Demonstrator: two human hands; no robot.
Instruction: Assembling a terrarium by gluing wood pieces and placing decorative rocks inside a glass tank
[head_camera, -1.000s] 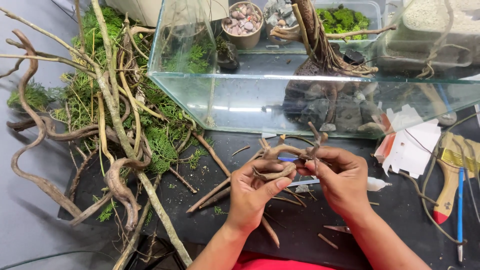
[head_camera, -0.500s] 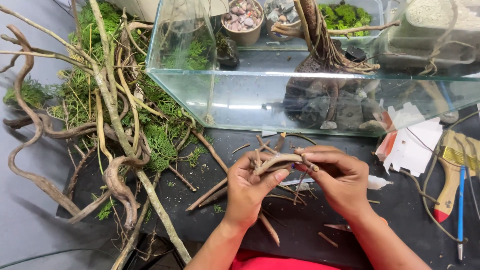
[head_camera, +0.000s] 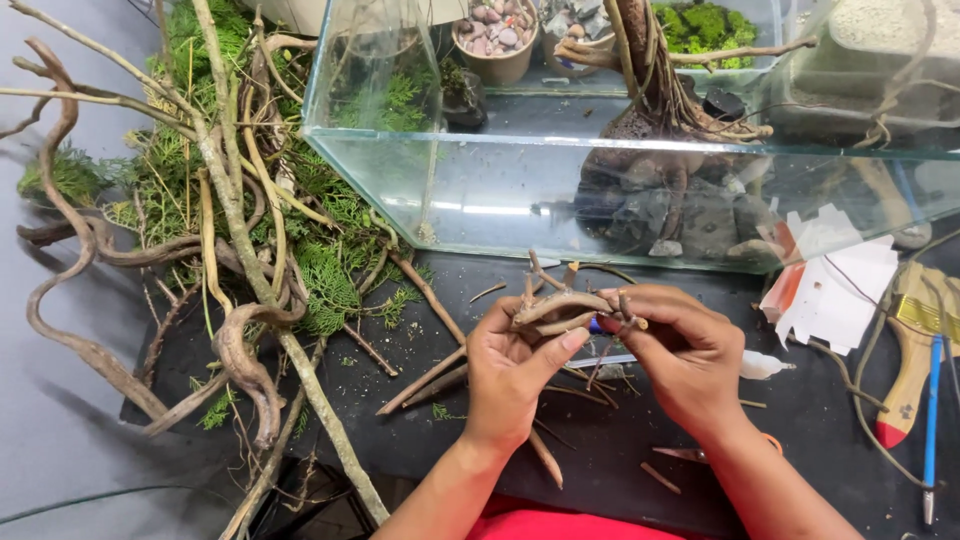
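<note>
Centre of frame: left hand (head_camera: 508, 372) and right hand (head_camera: 682, 352) both pinch a small forked brown twig (head_camera: 560, 305); twig held above black mat (head_camera: 420, 440); clear glass tank (head_camera: 640, 150) just beyond; tangled driftwood branches (head_camera: 210, 250) at left.

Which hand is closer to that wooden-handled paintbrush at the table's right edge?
Right. The right hand sits nearer the paintbrush, though well apart from it; the left hand is farther off on the other side. Both hold small twigs.

One glass tank (head_camera: 520, 190), two hands, one paintbrush (head_camera: 905, 375).
</note>
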